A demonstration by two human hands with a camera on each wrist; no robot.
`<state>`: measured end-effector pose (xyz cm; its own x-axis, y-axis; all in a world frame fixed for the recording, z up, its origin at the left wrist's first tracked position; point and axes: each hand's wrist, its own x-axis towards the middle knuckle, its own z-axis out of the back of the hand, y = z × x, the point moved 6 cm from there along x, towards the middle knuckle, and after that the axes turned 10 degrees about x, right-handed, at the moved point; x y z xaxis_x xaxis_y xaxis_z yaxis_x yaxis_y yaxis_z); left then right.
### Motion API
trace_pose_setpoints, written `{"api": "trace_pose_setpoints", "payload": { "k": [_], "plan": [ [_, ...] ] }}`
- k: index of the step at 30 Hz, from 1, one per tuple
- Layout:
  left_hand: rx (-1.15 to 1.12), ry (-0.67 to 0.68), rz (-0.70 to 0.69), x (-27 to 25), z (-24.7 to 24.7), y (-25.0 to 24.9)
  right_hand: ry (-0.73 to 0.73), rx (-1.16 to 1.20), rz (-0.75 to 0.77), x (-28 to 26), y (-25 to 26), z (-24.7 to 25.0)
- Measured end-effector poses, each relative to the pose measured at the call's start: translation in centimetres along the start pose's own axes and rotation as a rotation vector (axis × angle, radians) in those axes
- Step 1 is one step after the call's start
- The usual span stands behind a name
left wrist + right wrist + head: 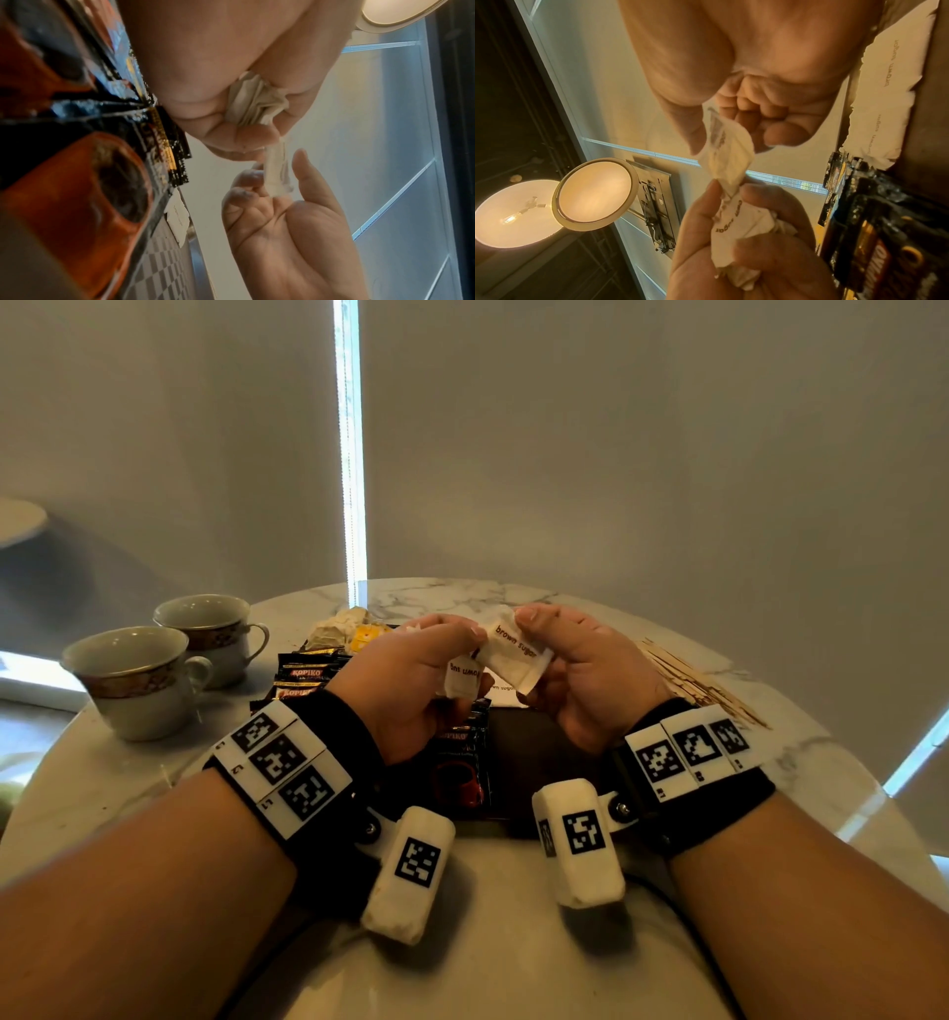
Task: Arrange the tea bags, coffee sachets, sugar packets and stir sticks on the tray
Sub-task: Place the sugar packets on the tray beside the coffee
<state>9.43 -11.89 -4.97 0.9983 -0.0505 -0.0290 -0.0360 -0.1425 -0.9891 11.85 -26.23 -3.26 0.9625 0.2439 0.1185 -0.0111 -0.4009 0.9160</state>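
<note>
Grey blinds are hanging behind a round marble surface (801, 762) with a dark tray (534, 752) on it.

Both hands are lifted above the tray. The left hand (411, 680) is gripping a bunch of white sugar packets (462, 677), and the right hand (590, 670) is pinching one brown sugar packet (516, 657). Black coffee sachets (308, 672) are lying on the left. Tea bags (344, 629) are sitting far behind them. Stir sticks (703, 685) are lying on the right. Two cups (149, 680) are standing far left.
</note>
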Motion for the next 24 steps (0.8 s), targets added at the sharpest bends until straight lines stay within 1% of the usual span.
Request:
{"api": "trace_pose_setpoints", "payload": {
  "k": [4,7,10,13,16,19,22,24],
  "plan": [
    [-0.079,-0.029,-0.055,0.0,0.2,-0.6,0.057,-0.096,-0.097,-0.4,-0.7,0.1],
    [-0.087,-0.028,-0.058,-0.1,0.2,-0.6,0.045,-0.122,-0.108,-0.2,-0.9,0.2],
    [-0.091,-0.045,-0.043,-0.2,0.2,-0.6,0.018,-0.098,-0.106,0.1,-0.9,0.5],
    [-0.129,-0.072,-0.025,0.0,0.6,-0.5,-0.066,0.01,-0.083,0.7,-0.7,1.6],
    [-0.153,-0.097,-0.018,0.1,1.0,-0.4,-0.224,0.17,-0.111,1.7,-1.2,3.9],
    [-0.176,-0.102,-0.018,0.1,1.1,-0.5,-0.344,0.172,-0.238,2.4,-2.6,6.1],
    [-0.178,-0.105,-0.014,0.0,1.1,-0.5,-0.325,0.069,-0.402,2.1,-3.5,6.5],
    [-0.176,-0.105,-0.012,0.0,1.1,-0.5,-0.297,0.018,-0.465,1.8,-3.6,6.2]
  ]
}}
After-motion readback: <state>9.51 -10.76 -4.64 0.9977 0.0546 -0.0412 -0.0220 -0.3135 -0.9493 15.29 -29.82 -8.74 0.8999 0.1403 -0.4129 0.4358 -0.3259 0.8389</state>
